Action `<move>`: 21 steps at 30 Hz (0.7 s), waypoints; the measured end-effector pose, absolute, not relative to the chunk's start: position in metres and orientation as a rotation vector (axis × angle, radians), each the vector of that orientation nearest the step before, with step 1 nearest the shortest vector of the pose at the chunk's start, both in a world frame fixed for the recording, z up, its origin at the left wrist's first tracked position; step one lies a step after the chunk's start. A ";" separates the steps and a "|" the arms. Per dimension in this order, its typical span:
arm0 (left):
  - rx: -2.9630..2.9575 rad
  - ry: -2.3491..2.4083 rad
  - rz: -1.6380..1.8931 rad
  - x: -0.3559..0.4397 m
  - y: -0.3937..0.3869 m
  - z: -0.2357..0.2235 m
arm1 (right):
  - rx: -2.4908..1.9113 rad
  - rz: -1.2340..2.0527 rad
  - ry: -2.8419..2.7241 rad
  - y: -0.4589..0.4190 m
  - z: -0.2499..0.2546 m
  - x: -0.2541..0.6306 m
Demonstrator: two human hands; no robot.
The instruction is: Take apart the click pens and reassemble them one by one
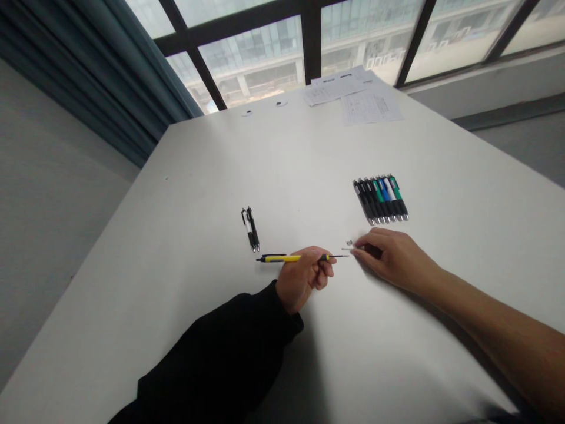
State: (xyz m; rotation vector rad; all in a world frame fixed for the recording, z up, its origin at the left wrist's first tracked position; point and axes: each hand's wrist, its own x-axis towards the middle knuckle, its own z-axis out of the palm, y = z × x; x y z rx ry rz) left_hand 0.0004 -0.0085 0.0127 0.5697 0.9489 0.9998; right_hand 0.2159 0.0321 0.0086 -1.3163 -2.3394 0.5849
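My left hand (306,274) is closed around a yellow pen (289,258) with black parts, held level above the white table. The pen's thin dark refill (339,256) sticks out bare on the right side, with no tip cone over it. Close by, my right hand (388,253) pinches a small thin pale piece (346,248) between thumb and forefinger; its exact kind is too small to make out. Just beyond those fingertips lies a small silvery piece (349,242) on the table.
A row of several pens (380,199) in black, green, blue and white lies at the right. Two pens (251,229) lie side by side left of centre. Printed papers (371,106) and two small round pieces (281,104) are near the far edge by the window.
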 end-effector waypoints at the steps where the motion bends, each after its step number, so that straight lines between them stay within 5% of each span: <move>1: 0.567 0.950 1.000 0.000 -0.008 0.013 | -1.313 0.580 -2.338 0.032 0.008 0.216; 21: 0.653 0.949 0.988 -0.001 -0.010 0.009 | -1.226 0.751 -2.161 0.026 0.022 0.216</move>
